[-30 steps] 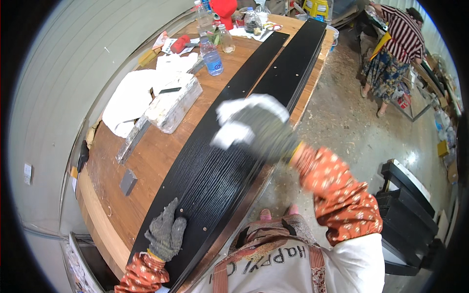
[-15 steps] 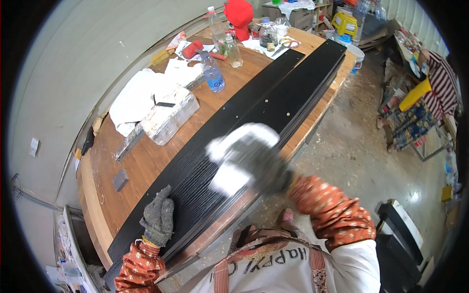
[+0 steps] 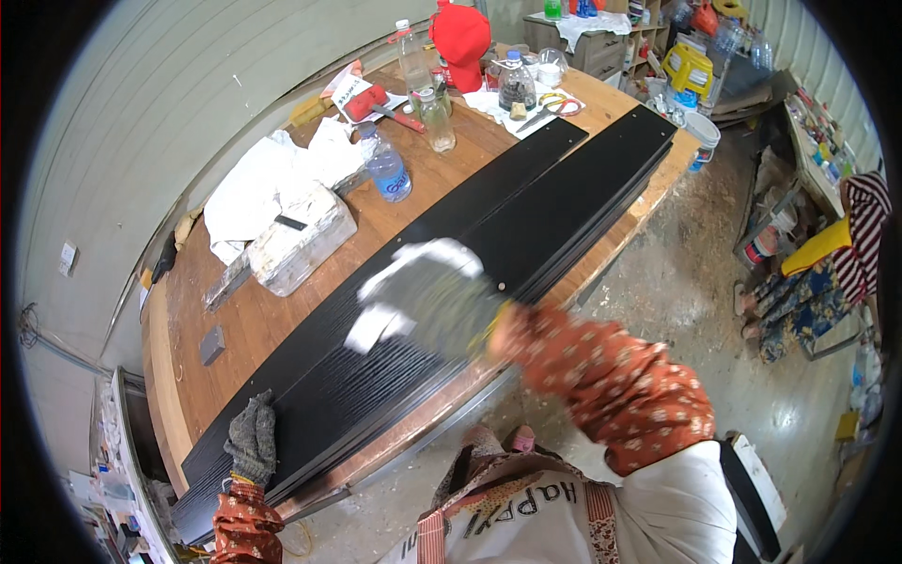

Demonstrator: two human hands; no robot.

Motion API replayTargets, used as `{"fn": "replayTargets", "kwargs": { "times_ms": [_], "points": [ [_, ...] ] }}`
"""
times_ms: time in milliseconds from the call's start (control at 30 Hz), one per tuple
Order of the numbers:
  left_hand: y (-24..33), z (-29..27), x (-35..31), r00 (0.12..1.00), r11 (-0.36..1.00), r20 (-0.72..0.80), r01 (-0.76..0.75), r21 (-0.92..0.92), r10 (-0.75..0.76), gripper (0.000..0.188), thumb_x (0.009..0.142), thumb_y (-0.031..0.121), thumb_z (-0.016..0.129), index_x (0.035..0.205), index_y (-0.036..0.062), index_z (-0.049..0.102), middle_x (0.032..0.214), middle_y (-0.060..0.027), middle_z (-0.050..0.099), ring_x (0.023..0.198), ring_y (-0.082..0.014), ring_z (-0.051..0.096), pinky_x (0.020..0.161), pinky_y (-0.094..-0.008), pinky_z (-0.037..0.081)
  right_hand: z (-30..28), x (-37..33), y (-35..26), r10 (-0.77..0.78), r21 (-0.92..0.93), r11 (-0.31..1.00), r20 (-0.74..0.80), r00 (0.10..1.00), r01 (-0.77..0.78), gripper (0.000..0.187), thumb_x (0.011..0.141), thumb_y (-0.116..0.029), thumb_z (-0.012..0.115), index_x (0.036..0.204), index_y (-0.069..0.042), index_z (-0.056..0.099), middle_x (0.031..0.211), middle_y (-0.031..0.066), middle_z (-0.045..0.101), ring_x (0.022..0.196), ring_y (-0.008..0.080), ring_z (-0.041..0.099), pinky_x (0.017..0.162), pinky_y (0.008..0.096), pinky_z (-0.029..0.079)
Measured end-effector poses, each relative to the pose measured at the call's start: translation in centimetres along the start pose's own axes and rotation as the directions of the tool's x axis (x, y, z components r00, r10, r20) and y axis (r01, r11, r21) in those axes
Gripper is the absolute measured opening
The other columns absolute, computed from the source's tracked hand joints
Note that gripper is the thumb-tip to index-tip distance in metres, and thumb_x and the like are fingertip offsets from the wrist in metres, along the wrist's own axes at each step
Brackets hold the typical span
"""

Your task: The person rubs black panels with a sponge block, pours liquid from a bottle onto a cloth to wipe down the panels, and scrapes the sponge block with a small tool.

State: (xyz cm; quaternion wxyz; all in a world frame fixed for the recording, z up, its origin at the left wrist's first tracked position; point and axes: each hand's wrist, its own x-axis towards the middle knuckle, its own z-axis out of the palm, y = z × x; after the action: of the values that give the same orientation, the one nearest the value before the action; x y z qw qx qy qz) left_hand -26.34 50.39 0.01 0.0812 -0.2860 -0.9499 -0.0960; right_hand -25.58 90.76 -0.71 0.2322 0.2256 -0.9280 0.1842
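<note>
Long black wood-grained boards (image 3: 573,207) lie stacked along the near side of the wooden table, two rows side by side. My right hand (image 3: 437,303), in a grey knitted glove, is closed over a white cloth (image 3: 376,329) on the middle of the near boards. Parts of the cloth stick out past the fingers; the rest is hidden under the palm. At the left end of the boards, my left hand (image 3: 252,440), gloved too, lies flat on the black surface with nothing in it. Both forearms wear orange flowered sleeves.
Behind the boards on the table (image 3: 272,331) stand a white-smeared block (image 3: 310,246), a water bottle (image 3: 383,167), a grey block (image 3: 212,345), white cloths (image 3: 254,193) and a red cap (image 3: 460,45). Another person (image 3: 850,244) works at the far right.
My right hand has swept the cloth leftward along the boards. The whole view has shifted slightly; my left hand stays on the boards' left end.
</note>
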Motion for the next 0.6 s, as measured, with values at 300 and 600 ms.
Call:
{"fn": "replayTargets", "kwargs": {
  "times_ms": [300, 600],
  "points": [
    [1.7, -0.7, 2.1, 0.974, 0.985, 0.161, 0.170, -0.042, -0.161, 0.034, 0.096, 0.024, 0.042, 0.112, 0.0033, 0.062, 0.112, -0.0182, 0.064, 0.105, -0.0376, 0.058, 0.092, -0.0456, 0.044, -10.2, -3.8, 16.4, 0.340, -0.299, 0.891, -0.060, 0.939, -0.341, 0.024, 0.089, -0.030, 0.049, 0.108, -0.024, 0.062, 0.092, 0.0106, 0.065, 0.082, 0.0316, 0.062, 0.075, 0.0441, 0.047],
    [10.2, 0.9, 12.1, 0.982, 0.977, 0.126, -0.119, -0.176, 0.142, 0.034, 0.092, 0.025, 0.045, 0.109, 0.0001, 0.062, 0.104, -0.0203, 0.064, 0.095, -0.0395, 0.060, 0.086, -0.0451, 0.046, -10.8, -3.1, 18.3, 0.179, -0.190, 0.971, 0.197, 0.964, -0.141, 0.041, 0.081, -0.029, 0.063, 0.119, -0.013, 0.060, 0.107, 0.0104, 0.064, 0.102, 0.0292, 0.060, 0.090, 0.0411, 0.045]
  ]
}}
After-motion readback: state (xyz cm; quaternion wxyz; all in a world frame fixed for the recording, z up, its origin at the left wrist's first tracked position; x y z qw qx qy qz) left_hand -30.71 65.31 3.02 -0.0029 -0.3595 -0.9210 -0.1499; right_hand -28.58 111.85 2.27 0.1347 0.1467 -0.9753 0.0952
